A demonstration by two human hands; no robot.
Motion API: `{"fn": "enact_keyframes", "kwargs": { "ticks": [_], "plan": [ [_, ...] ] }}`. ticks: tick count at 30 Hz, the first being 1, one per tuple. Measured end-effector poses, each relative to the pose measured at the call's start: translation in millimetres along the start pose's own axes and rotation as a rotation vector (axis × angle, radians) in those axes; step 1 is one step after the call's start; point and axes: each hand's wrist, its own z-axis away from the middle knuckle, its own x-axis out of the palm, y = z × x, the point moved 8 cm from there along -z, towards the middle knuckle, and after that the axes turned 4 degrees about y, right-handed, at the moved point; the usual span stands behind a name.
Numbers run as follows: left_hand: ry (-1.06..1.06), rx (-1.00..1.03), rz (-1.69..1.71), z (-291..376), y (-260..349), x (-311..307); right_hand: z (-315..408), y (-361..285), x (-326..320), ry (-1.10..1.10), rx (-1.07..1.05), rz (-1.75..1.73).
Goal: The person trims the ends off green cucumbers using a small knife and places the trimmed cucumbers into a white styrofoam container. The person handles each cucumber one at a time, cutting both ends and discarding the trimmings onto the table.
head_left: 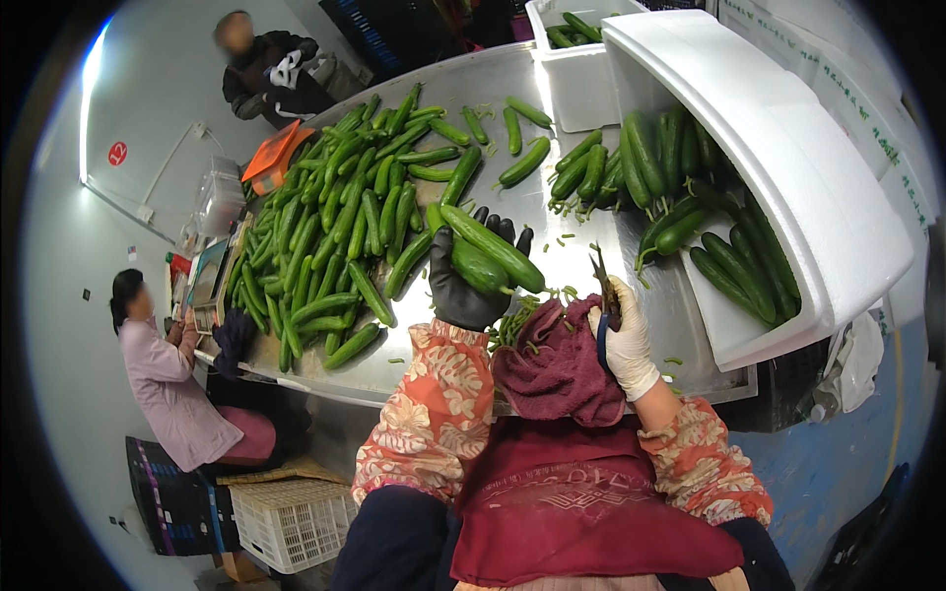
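Observation:
My left hand (473, 284), in a black glove, holds a few cucumbers (494, 247) above the metal table (414, 336). In a white glove, my right hand (628, 340) grips scissors (604, 295) with blue handles, their blades pointing away from me. Between the two hands a dark red towel (558, 366) lies bunched at the table's near edge, with small cut cucumber stem ends (514, 321) beside and on it. To the left of my left hand spreads a large pile of cucumbers (347, 214). Several loose cucumbers (526, 161) lie farther back.
A white foam box (835, 221) lies tipped on its side at the right, cucumbers inside and at its mouth. Another foam box (584, 89) stands behind. An orange scale (275, 156) is beyond the pile. One person (162, 377) sits at the left; another (273, 81) stands at the back.

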Motion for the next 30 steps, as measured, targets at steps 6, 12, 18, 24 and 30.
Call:
{"fn": "enact_keyframes", "kwargs": {
  "ticks": [6, 12, 18, 24, 30],
  "plan": [
    [0.193, 0.088, 0.133, 12, -14, 4, 5, -50, -8, -0.111, -0.233, 0.225],
    [0.215, -0.086, 0.175, 20, -60, -14, 7, -52, -10, -0.041, -0.133, 0.062],
    [0.269, -0.002, 0.063, 14, -51, -35, 10, -40, -13, -0.122, 0.025, 0.021],
    [0.341, 0.163, -0.066, 16, -61, -36, 9, -49, -6, -0.120, -0.073, 0.112],
    [0.088, 0.182, -0.010, 20, -50, -16, 20, -49, -19, -0.069, -0.113, 0.118]
  ]
}}
